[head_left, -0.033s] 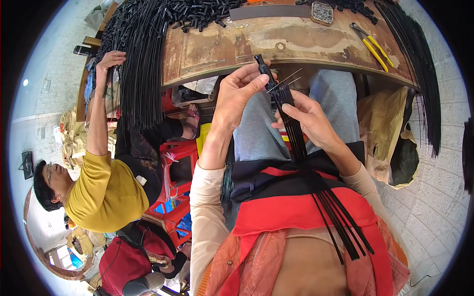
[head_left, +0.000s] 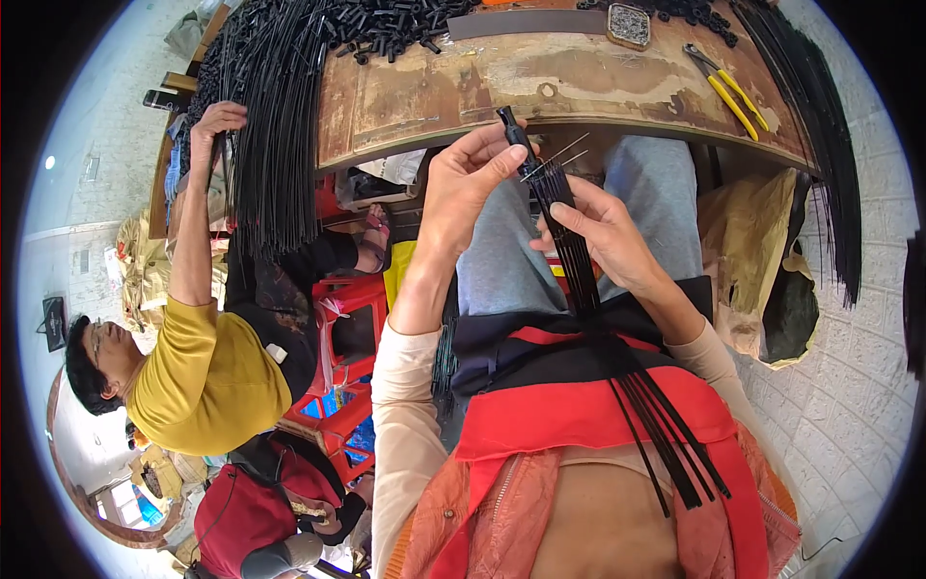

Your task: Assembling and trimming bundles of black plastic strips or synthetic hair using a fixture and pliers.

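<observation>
My left hand (head_left: 461, 191) pinches a black tubular plastic fitting (head_left: 514, 128), which looks like an umbrella runner, between thumb and fingers. Below it, a bundle of thin black umbrella ribs (head_left: 576, 261) runs down over my lap. My right hand (head_left: 606, 234) is closed round this bundle near its upper end, the thumb lying on top. Two thin bare wires (head_left: 567, 151) stick out to the upper right where ribs and fitting meet. The ribs' lower ends fan out across my red apron (head_left: 598, 410). My fingers hide part of the joint.
Ahead stands a worn wooden table (head_left: 415, 96) with loose black fittings (head_left: 391, 24), a small tray of tiny metal parts (head_left: 629, 26) and yellow-handled pliers (head_left: 725, 92). Black rods (head_left: 280, 145) hang over its edge. At left, a person in yellow (head_left: 207, 376) reaches toward them, near red stools (head_left: 347, 338).
</observation>
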{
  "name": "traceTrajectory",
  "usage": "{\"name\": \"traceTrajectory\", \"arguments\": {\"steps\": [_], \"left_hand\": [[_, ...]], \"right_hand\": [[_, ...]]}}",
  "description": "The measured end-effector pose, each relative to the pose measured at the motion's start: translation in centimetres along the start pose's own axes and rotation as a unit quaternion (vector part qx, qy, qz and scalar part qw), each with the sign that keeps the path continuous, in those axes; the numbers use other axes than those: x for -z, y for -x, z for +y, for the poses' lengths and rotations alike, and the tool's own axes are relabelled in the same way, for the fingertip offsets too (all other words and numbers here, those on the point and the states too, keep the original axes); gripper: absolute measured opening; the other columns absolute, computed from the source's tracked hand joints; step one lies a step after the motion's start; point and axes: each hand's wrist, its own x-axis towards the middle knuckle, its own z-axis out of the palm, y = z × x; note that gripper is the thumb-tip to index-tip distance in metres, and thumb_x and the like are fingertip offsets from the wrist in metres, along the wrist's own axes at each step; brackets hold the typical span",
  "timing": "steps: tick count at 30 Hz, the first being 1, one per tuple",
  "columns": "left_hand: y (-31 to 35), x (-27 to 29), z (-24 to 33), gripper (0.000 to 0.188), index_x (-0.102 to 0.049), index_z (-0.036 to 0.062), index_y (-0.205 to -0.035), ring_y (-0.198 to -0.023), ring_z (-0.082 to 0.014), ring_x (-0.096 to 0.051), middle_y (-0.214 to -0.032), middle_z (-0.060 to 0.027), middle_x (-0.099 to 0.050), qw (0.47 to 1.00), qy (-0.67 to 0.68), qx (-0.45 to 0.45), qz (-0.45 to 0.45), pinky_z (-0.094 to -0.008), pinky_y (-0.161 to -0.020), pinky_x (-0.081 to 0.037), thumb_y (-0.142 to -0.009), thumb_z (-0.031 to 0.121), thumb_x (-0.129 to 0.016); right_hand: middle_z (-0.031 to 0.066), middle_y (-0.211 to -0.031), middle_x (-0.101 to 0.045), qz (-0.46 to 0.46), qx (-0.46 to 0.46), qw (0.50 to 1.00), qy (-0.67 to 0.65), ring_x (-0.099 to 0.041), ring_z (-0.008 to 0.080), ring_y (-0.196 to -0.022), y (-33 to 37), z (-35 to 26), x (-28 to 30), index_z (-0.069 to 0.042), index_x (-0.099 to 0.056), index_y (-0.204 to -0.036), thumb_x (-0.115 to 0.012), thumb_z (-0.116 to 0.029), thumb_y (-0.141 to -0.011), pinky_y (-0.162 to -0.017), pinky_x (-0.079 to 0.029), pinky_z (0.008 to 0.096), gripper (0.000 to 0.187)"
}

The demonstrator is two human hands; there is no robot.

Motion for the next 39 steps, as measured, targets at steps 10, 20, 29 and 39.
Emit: {"name": "traceTrajectory", "arguments": {"steps": [10, 20, 29, 39], "left_hand": [[3.5, -1.2, -0.9, 0.031, -0.057, 0.0018, -0.109, -0.098, -0.0165, -0.064, -0.120, -0.0149, -0.061, 0.987, 0.137, -0.068, 0.050, -0.0285, -0.088, -0.051, -0.082, -0.005, -0.070], [3.2, -0.9, -1.9, 0.011, -0.060, 0.0008, -0.085, -0.096, -0.0161, -0.065, -0.108, -0.0148, -0.066, 0.991, 0.064, -0.096, 0.072, -0.0300, -0.088, -0.051, -0.083, -0.003, -0.070], [3.0, 0.1, -2.9, 0.028, -0.054, 0.0019, -0.106, -0.104, -0.0210, -0.063, -0.114, -0.0168, -0.063, 0.976, 0.206, -0.052, 0.050, -0.0333, -0.090, -0.051, -0.083, -0.003, -0.070], [2.8, -1.1, -0.9, 0.055, -0.045, 0.0035, -0.125, -0.104, -0.0217, -0.064, -0.112, -0.0166, -0.063, 0.987, 0.123, -0.065, 0.081, -0.0320, -0.089, -0.052, -0.078, -0.007, -0.072]], "right_hand": [[0.0062, -0.094, -0.061, -0.003, 0.003, 1.000, -0.001, -0.062, 0.0133, -0.083, -0.2, 0.0, -0.3, -0.001, -0.051, -0.127, -0.056, -0.016, -0.097, -0.083, -0.057, 0.0378, 0.034], [0.0062, -0.093, -0.060, -0.039, -0.007, 0.999, -0.010, -0.060, 0.0138, -0.084, 0.0, 0.1, -0.3, -0.001, -0.048, -0.132, -0.055, -0.016, -0.097, -0.084, -0.056, 0.0398, 0.039], [0.0052, -0.090, -0.060, -0.020, -0.011, 1.000, -0.013, -0.060, 0.0121, -0.081, -0.1, 0.0, -0.4, -0.001, -0.048, -0.131, -0.054, -0.014, -0.098, -0.083, -0.057, 0.0380, 0.037], [0.0049, -0.090, -0.060, -0.011, -0.003, 1.000, -0.009, -0.061, 0.0121, -0.081, 0.0, 0.0, -0.7, -0.001, -0.048, -0.132, -0.055, -0.015, -0.098, -0.083, -0.057, 0.0373, 0.037]]}}
